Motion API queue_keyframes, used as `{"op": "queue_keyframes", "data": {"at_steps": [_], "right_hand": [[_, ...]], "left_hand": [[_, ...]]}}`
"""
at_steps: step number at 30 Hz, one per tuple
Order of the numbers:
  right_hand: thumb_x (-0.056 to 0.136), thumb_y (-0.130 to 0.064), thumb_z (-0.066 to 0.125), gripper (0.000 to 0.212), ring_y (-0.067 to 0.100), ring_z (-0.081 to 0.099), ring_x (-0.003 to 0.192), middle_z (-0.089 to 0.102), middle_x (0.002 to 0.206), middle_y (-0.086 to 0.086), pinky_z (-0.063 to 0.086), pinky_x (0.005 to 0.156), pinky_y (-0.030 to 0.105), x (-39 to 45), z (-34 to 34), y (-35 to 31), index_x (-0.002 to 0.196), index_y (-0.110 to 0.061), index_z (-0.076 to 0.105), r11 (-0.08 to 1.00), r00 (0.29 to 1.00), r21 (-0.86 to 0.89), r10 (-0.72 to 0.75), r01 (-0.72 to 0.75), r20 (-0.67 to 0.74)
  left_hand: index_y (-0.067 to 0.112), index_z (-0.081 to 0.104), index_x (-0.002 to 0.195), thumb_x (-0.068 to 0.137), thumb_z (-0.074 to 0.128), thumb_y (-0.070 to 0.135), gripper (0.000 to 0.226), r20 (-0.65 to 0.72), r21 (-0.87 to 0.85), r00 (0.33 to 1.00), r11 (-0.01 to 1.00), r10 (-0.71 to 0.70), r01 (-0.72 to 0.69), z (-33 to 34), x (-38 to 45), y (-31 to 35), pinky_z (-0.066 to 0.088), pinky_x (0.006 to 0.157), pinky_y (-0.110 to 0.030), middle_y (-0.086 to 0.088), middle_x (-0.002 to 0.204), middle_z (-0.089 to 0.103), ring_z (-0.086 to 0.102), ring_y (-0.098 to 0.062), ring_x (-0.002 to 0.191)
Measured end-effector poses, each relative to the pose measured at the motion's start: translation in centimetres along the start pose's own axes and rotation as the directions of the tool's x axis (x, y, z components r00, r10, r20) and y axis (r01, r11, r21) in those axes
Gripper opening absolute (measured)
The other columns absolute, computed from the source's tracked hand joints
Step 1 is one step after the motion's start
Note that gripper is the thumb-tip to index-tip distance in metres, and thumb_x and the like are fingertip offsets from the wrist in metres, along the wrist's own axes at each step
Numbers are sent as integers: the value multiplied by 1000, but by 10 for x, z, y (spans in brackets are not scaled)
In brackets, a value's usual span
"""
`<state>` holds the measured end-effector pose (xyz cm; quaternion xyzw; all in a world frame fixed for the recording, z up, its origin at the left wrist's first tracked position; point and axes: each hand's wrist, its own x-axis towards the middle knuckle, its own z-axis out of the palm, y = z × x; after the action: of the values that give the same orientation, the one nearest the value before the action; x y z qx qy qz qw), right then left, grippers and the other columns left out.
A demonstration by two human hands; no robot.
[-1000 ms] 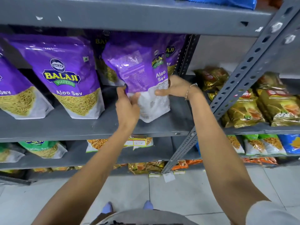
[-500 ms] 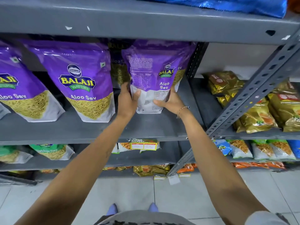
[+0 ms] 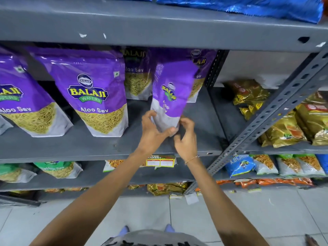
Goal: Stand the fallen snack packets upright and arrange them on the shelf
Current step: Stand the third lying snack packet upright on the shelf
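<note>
A purple Aloo Sev packet point(image 3: 173, 89) stands nearly upright on the grey shelf point(image 3: 110, 148), turned edge-on with its narrow side toward me. My left hand point(image 3: 150, 129) and my right hand point(image 3: 185, 137) both grip its white bottom end. Just behind it stand two more purple packets point(image 3: 137, 75). Left of them, two upright purple packets point(image 3: 92, 96) face forward, the far-left packet point(image 3: 19, 102) cut off by the frame edge.
A perforated grey upright point(image 3: 276, 110) slants at the right, with gold packets point(image 3: 287, 128) on the bay beyond. Green packets point(image 3: 58, 168) and a yellow price tag point(image 3: 160, 161) sit on the shelf below. Blue bags point(image 3: 248, 6) lie on the top shelf. Tiled floor lies underneath.
The packet has been twisted from showing its broad back to standing edge-on, and both hands have slid down to its bottom end. The view shifted slightly.
</note>
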<state>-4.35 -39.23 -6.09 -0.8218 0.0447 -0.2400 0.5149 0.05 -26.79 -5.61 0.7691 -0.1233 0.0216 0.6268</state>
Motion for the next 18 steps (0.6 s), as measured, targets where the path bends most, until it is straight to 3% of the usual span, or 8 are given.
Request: {"op": "queue_keyframes", "data": {"at_steps": [3, 4, 6, 8, 10, 12, 14, 18], "right_hand": [[68, 11, 45, 45, 13, 62, 101, 64, 111, 3, 51, 92, 30, -10, 0, 0, 110, -3, 54, 996, 996, 21, -89, 89, 4], [71, 11, 46, 42, 14, 64, 99, 66, 110, 4, 53, 89, 37, -5, -2, 3, 109, -3, 55, 995, 996, 28, -92, 91, 4], [79, 6, 56, 40, 14, 60, 104, 60, 118, 4, 53, 90, 41, 14, -8, 6, 117, -3, 51, 998, 998, 28, -55, 55, -16], [81, -13, 70, 66, 15, 44, 125, 41, 140, 8, 42, 104, 36, 41, -15, 9, 135, -6, 32, 996, 992, 9, 92, -93, 82], [74, -29, 77, 102, 18, 20, 140, 14, 155, 8, 24, 109, 29, 66, -19, 14, 144, -13, 5, 968, 925, -60, 249, -242, 287], [70, -32, 80, 115, 19, 14, 142, 7, 157, 6, 20, 111, 29, 84, -20, 20, 145, -18, -6, 950, 855, -114, 312, -292, 415], [64, -34, 84, 115, 19, 24, 141, 20, 155, 4, 25, 115, 38, 95, -17, 25, 145, -21, 4, 941, 826, -108, 334, -321, 455], [60, -26, 88, 99, 13, 42, 126, 42, 141, 2, 39, 106, 35, 95, -8, 28, 135, -17, 24, 936, 838, -52, 336, -349, 430]], "left_hand": [[13, 24, 118, 49, 73, 53, 94, -10, -16, 1000, 1000, -5, 5, -11, 10, -1, 32, 85, 2, 7, 119, 34, 38, 21, 108], [11, 24, 117, 48, 77, 50, 95, -2, 8, 1000, 1000, -28, 28, -16, 14, 0, 34, 87, 0, 5, 118, 35, 39, 18, 107], [11, 25, 115, 56, 87, 39, 89, 38, 80, 997, 995, -68, 64, -25, 27, -4, 42, 99, -21, -2, 122, 40, 48, -4, 110], [18, 28, 115, 60, 84, 43, 82, 89, 117, 994, 992, -61, 50, -35, 41, -6, 41, 104, -38, -7, 127, 47, 49, -17, 119], [25, 33, 123, 66, 78, 48, 76, 118, 115, 993, 993, -16, 2, -42, 51, -6, 39, 108, -41, -7, 132, 50, 47, -20, 125], [19, 33, 135, 79, 73, 33, 70, 177, 105, 984, 994, 6, -25, -46, 59, -4, 39, 107, -25, -2, 136, 50, 47, -16, 126], [11, 22, 143, 87, 66, 17, 72, 260, 68, 966, 998, -8, -10, -47, 65, -1, 38, 97, -6, 4, 136, 46, 45, -6, 123], [14, 12, 144, 75, 78, 21, 96, 310, 70, 948, 996, -68, 48, -43, 67, 3, 43, 93, -7, 18, 126, 50, 49, 18, 110]]}}
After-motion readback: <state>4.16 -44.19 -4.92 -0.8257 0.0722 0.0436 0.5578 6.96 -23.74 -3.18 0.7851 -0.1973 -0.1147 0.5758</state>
